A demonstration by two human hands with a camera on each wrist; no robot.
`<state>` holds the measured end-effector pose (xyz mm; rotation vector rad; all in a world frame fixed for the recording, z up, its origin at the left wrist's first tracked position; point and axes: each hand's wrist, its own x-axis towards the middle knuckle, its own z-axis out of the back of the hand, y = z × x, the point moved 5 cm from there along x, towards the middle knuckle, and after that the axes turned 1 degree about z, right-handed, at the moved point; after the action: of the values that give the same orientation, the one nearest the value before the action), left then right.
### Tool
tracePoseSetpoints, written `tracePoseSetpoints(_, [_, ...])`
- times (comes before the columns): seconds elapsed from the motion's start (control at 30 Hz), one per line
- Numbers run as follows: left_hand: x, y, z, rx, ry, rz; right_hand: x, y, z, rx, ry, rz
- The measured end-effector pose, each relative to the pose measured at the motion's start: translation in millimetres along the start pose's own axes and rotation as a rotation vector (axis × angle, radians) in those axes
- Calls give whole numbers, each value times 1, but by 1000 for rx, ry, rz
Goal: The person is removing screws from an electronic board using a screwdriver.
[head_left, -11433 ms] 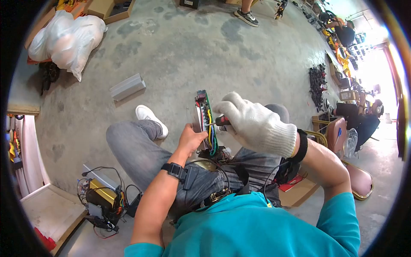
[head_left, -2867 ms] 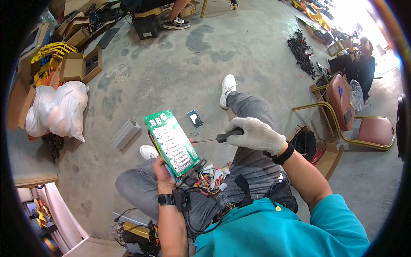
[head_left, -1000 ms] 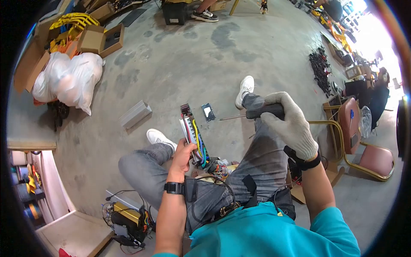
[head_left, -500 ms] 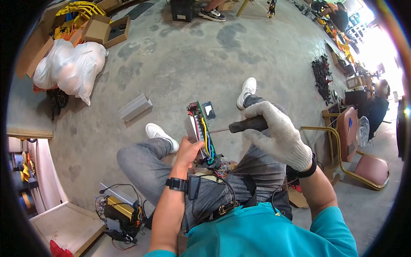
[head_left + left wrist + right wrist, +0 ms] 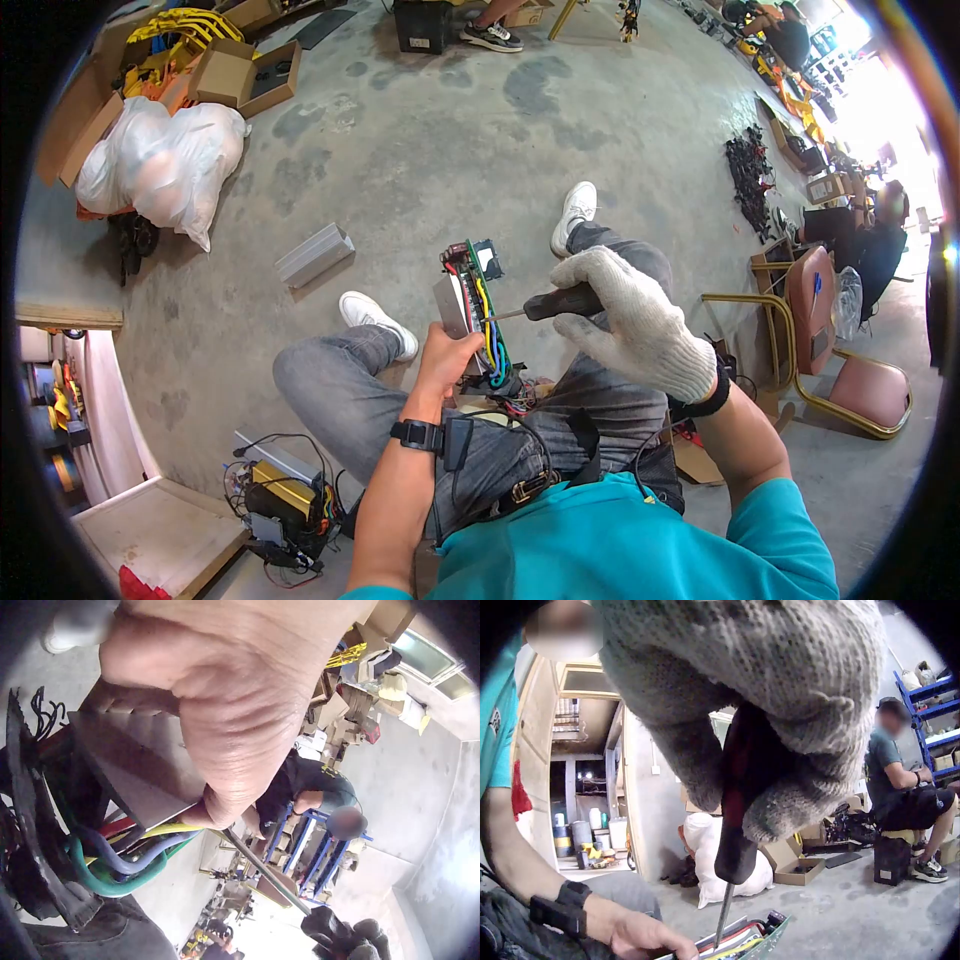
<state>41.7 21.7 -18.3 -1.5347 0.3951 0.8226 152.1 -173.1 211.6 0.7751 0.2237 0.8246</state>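
- The left grip (image 5: 445, 357), a bare hand, clasps the wired circuit board (image 5: 474, 290) along one side, with the thumb over its grey metal plate (image 5: 451, 305)
- That board is raised above the person's lap, standing edge up, with yellow, red, blue and green wires (image 5: 497, 365) running along it and bunching at its near end
- The right grip (image 5: 640, 325), in a white knitted glove, grasps the black and red handle of a screwdriver (image 5: 563, 302), thumb on one side and fingers on the other
- The screwdriver's shaft reaches in among the wires; whether its tip touches anything, I cannot tell
- A dark flat piece with a white label (image 5: 488, 258) shows just beside the board's far end
- On the floor lie a grey metal housing (image 5: 315, 256) and, farther off, white plastic bags (image 5: 165, 165)
- A padded chair (image 5: 870, 393) stands at the person's right
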Motion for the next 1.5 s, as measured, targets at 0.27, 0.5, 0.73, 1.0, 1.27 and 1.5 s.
tracePoseSetpoints(0.27, [11, 17, -4, -8, -43, -74, -2, -4, -5, 42, 22, -28])
tracePoseSetpoints(0.5, [14, 27, -11, -6, -80, -120, 0, -1, -7, 0, 96, -56])
tracePoseSetpoints(0.73, [19, 30, -12, 46, -103, -124, 2, 2, -8, -14, 101, -25])
tracePoseSetpoints(1.0, [14, 22, -13, 40, -113, -125, 5, 3, -11, 22, 138, -13])
tracePoseSetpoints(1.27, [22, 36, -13, 70, -112, -121, 7, 1, -13, 18, 181, -36])
tracePoseSetpoints(1.5, [12, 23, -14, 51, -110, -131, 6, 0, -13, -4, 180, -10])
